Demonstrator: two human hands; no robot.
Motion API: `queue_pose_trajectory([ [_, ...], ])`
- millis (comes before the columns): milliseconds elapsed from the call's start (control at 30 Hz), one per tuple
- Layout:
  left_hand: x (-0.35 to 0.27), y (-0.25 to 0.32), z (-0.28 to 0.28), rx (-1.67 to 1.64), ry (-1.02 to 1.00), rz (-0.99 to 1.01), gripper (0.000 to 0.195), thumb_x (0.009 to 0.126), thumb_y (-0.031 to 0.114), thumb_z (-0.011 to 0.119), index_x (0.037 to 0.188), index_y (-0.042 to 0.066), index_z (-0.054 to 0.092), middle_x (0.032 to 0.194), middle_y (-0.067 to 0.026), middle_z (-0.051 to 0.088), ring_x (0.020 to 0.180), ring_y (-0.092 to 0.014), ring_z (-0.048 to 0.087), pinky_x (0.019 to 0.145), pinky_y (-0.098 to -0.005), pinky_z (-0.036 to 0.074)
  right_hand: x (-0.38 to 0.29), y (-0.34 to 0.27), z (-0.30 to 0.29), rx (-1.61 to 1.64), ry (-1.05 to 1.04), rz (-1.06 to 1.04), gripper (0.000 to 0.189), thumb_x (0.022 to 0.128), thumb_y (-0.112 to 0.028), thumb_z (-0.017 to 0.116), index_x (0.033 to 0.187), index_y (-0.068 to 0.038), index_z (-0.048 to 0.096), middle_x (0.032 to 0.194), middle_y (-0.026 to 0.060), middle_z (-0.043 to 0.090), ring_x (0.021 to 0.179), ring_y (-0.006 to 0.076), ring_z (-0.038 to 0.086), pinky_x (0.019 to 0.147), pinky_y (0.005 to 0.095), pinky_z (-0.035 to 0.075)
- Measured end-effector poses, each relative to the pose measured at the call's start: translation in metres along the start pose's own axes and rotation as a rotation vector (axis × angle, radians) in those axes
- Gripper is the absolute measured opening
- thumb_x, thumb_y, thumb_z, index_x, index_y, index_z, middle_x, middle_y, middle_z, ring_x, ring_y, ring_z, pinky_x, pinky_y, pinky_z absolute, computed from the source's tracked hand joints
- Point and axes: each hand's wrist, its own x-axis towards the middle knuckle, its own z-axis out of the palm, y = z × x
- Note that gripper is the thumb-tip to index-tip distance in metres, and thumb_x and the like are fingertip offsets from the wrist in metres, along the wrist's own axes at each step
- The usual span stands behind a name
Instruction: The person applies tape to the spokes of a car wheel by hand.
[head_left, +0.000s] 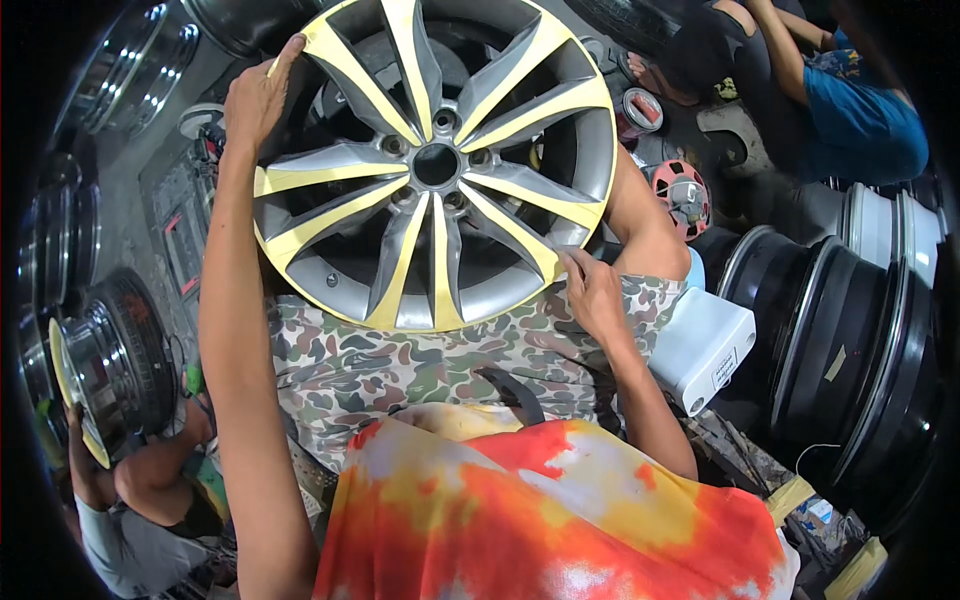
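A grey multi-spoke alloy wheel (596, 169) lies face up across my lap. Pale yellow masking tape (442, 300) covers the faces of its spokes and the outer rim edge, while the spoke sides, the barrel and the hub with its bolt holes show bare grey metal. At the upper left, my left hand (259, 101) grips the rim, one digit extended over the taped edge. My right hand (596, 296) holds the lower right edge at a taped spoke end, fingertips bent against it. What the fingers do under the rim is hidden.
Black wheel rims (832, 337) stand at the right beside a white plastic box (705, 349). A red reel (681, 199) and a can (641, 111) lie beyond my knee. One co-worker (862, 127) sits upper right; another (142, 517), lower left, holds a taped wheel (94, 367).
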Motion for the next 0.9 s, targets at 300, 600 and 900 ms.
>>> queue_pose_trajectory([
  [300,0.002,-0.003,0.001,0.055,0.006,0.008,0.091,0.099,0.084,0.037,0.099,0.003,0.078,0.087,-0.0272,0.072,0.094,-0.05,0.07,0.085,-0.054,0.051,0.003,0.005,0.0,-0.051,0.008,0.011,0.023,0.102,-0.018,0.062,0.106,-0.001,0.077,0.091,0.0288,0.072,0.088,0.0505,0.07,0.08,0.0573,0.054],
  [600,0.001,0.0,0.001,0.045,-0.011,0.0,0.088,0.1,0.082,0.039,0.101,0.005,0.08,0.091,-0.0277,0.074,0.096,-0.05,0.071,0.087,-0.0547,0.053,0.021,0.01,0.006,-0.135,-0.003,-0.078,0.023,0.102,-0.02,0.063,0.108,-0.004,0.078,0.094,0.0287,0.072,0.091,0.049,0.07,0.081,0.0566,0.054],
  [900,-0.001,0.008,0.005,0.062,0.007,0.084,0.084,0.102,0.08,0.036,0.113,0.011,0.081,0.101,-0.029,0.075,0.104,-0.051,0.07,0.092,-0.0563,0.053,0.045,0.009,0.003,-0.188,-0.158,-0.026,0.022,0.1,-0.02,0.065,0.108,-0.004,0.078,0.096,0.0275,0.073,0.093,0.0496,0.069,0.083,0.0561,0.055],
])
